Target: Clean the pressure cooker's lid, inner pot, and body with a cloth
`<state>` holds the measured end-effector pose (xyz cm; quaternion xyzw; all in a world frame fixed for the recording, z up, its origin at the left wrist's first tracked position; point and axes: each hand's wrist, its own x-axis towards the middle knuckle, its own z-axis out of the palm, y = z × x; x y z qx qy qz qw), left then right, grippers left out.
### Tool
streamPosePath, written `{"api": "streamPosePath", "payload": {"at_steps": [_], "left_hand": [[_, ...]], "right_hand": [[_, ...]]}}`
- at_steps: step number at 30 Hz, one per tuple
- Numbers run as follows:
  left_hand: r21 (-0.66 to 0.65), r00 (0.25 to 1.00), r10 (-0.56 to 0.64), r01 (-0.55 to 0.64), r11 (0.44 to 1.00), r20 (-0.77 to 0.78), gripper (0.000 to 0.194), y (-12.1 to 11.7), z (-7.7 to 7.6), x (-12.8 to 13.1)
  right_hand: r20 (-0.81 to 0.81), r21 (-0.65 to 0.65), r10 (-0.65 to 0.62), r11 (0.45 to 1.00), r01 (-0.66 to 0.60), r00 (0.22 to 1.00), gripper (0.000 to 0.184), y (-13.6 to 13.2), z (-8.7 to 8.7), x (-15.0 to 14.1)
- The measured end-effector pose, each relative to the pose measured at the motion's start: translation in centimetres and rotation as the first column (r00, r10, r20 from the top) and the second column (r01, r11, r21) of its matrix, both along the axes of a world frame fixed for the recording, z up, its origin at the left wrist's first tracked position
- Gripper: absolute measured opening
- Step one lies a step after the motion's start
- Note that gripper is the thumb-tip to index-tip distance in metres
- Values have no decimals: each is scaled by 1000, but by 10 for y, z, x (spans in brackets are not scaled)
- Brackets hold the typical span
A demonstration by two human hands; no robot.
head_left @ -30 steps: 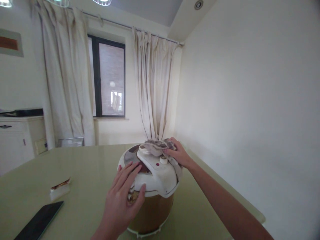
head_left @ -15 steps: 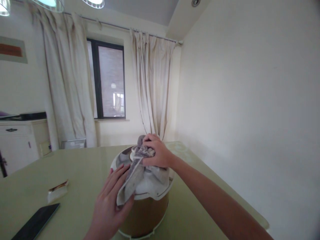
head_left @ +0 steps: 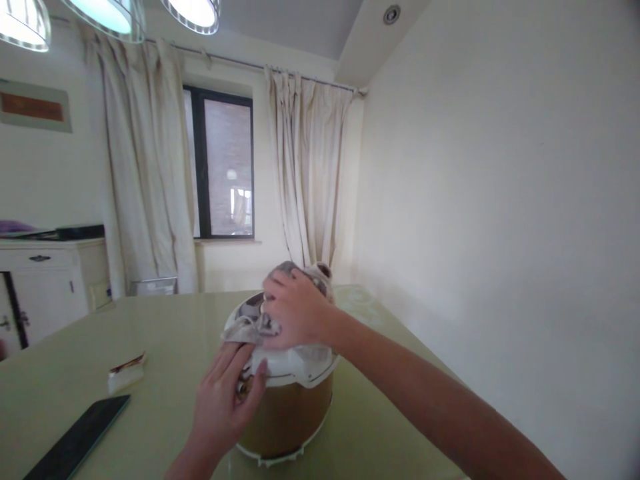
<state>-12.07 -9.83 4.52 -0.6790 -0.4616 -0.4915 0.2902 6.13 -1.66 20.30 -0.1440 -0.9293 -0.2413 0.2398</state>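
A round drum-shaped object (head_left: pixel 290 417) with a tan side and a white, scalloped rim stands on the pale green table (head_left: pixel 165 340). It looks like a lampshade, though its kind is not certain. My right hand (head_left: pixel 295 310) is closed on a bunched grey cloth (head_left: pixel 245 330), pressed against the object's white top. Loose folds of the cloth bulge past the knuckles at the back. At the near left, my left hand (head_left: pixel 225 393) grips the drum's rim, thumb on the near side, with its fingertips by the cloth's edge. The cloth and hands hide much of the top.
Left on the table lie a dark phone-like slab (head_left: pixel 77 437) and a small white packet (head_left: pixel 126 373). A white cabinet (head_left: pixel 50 273) stands beyond the table's left end. Curtains (head_left: pixel 310 173) hang behind, and a bare wall (head_left: pixel 490 187) runs along the right.
My right hand has moved left and slightly toward me over the top, bunching the cloth. The cloth's hanging end has lifted off my left hand's palm. The view has tilted slightly up.
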Motion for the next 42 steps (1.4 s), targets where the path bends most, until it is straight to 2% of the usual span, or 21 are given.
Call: {"api": "streamPosePath", "payload": {"at_steps": [2,4,6,8,10,11,13,15,19,21,24,26,28,30,32,33,34,36,38,40,42], "left_hand": [[-14,1000,-4,4,1000,6,20,-1,0,0],[-24,1000,-11,11,1000,3,20,-1,2,1],[-13,1000,-26,26,1000,-16,29,-1,4,1],[1,997,-64,64,998,-34,43,1,5,2],[18,994,-107,107,994,-26,48,3,5,4],[28,993,-119,119,992,-10,48,3,5,5],[43,991,-129,128,991,20,47,5,3,6],[33,991,-132,131,991,32,47,6,1,5],[38,997,-75,73,997,33,37,7,-10,-2],[52,998,-47,46,998,32,30,8,-15,-6],[39,997,-71,70,997,17,36,6,-15,-8],[27,993,-118,118,993,11,46,3,-10,-5],[18,985,-168,168,986,24,50,2,-4,-1],[29,980,-194,193,981,51,51,1,0,2],[35,977,-201,199,979,76,51,1,1,4],[35,976,-202,199,979,82,51,2,0,5],[37,977,-199,196,980,83,51,3,-2,4],[45,981,-181,178,983,73,50,5,-6,2],[70,987,-147,143,987,57,47,8,-14,-3],[90,993,-108,103,991,54,42,10,-21,-8],[88,995,-83,77,993,59,40,10,-26,-12]], "right_hand": [[54,32,139,989,-141,989,46,-6,-1,-2],[-49,-94,165,981,-169,985,42,8,-6,9],[-227,-289,39,951,-105,973,34,36,-15,30],[-358,-428,-238,901,68,903,28,64,-24,53],[-396,-493,-412,849,189,821,25,82,-30,68],[-387,-487,-433,846,218,814,24,85,-30,71],[-328,-427,-373,878,216,868,27,80,-26,66],[-244,-360,-251,920,153,937,30,63,-17,50],[-149,-225,52,971,-86,987,38,19,-4,4],[-107,-181,196,960,-213,975,43,6,-4,-10],[-155,-274,281,909,-314,947,36,15,-6,-7],[-266,-385,232,864,-324,936,28,36,-8,9],[-370,-469,91,841,-271,924,26,60,-12,30],[-403,-551,-136,826,-121,905,27,79,-16,47],[-351,-609,-356,789,78,866,27,87,-17,55],[-313,-600,-410,784,156,856,27,85,-15,54],[-276,-560,-412,803,203,868,27,80,-12,50],[-196,-405,-277,897,179,941,30,59,-4,33],[-93,-245,-58,969,33,994,37,32,1,9],[-2,-165,142,976,-141,990,45,9,1,-13],[-1,-178,239,955,-235,971,47,1,-3,-26]]}}
